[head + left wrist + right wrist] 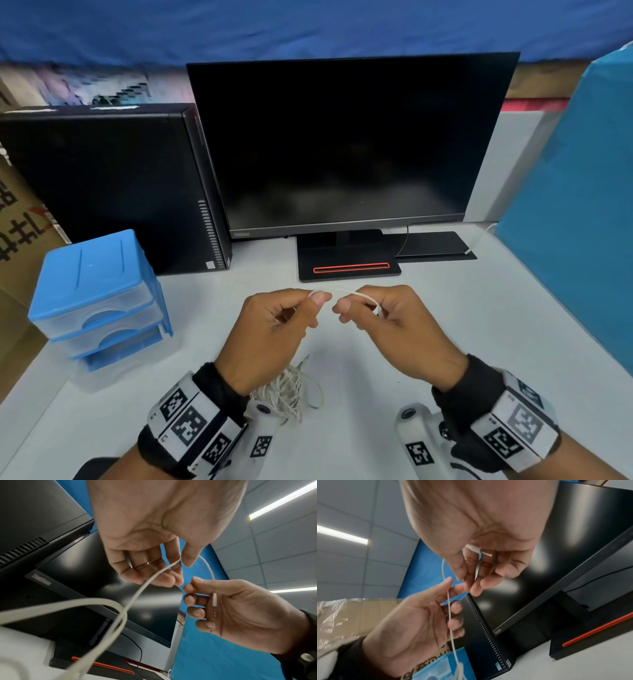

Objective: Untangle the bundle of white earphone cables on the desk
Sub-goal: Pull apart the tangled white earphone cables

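- Pale bench (462, 342); dark monitor (346, 137) at 12 o'clock, blue drawers (96, 294) at 9 o'clock.
- Left hand (270, 329) and right hand (394, 325) each pinch one white cable (346, 292), grips clamped on it.
- Tangled bundle (287, 394) at 6 o'clock, partly hidden by the left wrist.

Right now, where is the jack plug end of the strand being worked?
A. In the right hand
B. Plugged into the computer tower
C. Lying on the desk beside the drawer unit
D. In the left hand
A: the right hand holds the jack plug against its curled fingers, while the left hand pinches the same cable a little way along.
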`<state>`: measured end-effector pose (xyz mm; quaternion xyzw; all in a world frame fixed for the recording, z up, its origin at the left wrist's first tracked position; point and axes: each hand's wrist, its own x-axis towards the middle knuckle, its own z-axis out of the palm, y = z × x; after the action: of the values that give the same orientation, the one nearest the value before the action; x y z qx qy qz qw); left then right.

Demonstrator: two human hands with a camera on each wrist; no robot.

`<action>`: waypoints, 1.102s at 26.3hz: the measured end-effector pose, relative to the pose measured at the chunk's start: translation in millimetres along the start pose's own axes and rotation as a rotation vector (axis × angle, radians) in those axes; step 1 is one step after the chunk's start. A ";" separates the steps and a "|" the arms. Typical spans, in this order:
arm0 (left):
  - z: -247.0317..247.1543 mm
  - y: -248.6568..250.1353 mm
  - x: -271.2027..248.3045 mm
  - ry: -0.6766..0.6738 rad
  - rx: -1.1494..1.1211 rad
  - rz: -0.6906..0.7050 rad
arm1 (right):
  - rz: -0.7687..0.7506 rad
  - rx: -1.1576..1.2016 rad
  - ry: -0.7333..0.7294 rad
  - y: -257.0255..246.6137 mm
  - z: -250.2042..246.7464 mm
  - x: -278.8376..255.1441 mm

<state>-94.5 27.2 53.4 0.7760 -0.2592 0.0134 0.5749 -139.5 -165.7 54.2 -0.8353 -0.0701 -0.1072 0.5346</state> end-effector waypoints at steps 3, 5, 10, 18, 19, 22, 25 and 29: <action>-1.0 -4.9 1.8 -0.016 0.013 0.034 | 0.036 0.152 -0.106 -5.8 -3.5 -1.4; -1.9 -4.4 2.0 0.007 0.014 0.045 | 0.077 0.165 -0.211 -5.9 -2.8 -2.8; 3.0 1.6 -2.4 -0.149 -0.255 -0.012 | 0.106 0.173 -0.315 3.9 14.9 -3.2; -21.5 -35.3 12.7 -0.291 0.072 -0.251 | 0.188 0.255 -0.157 15.3 15.3 1.8; -23.1 -42.8 12.3 -0.413 0.173 -0.331 | 0.191 0.271 -0.148 15.2 14.0 2.7; -19.5 -60.1 6.1 -0.646 0.387 -0.458 | 0.180 0.279 -0.134 12.5 12.7 4.4; -15.3 -71.2 3.6 -0.671 0.623 -0.444 | 0.185 0.270 -0.099 9.6 13.4 3.4; -20.5 -78.8 4.8 -0.515 0.421 -0.443 | 0.070 0.131 -0.228 -5.6 11.8 -5.9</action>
<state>-51.7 59.9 -7.9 0.8919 -0.2129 -0.2532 0.3083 -145.3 -152.7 52.9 -0.8073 -0.1081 0.0117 0.5800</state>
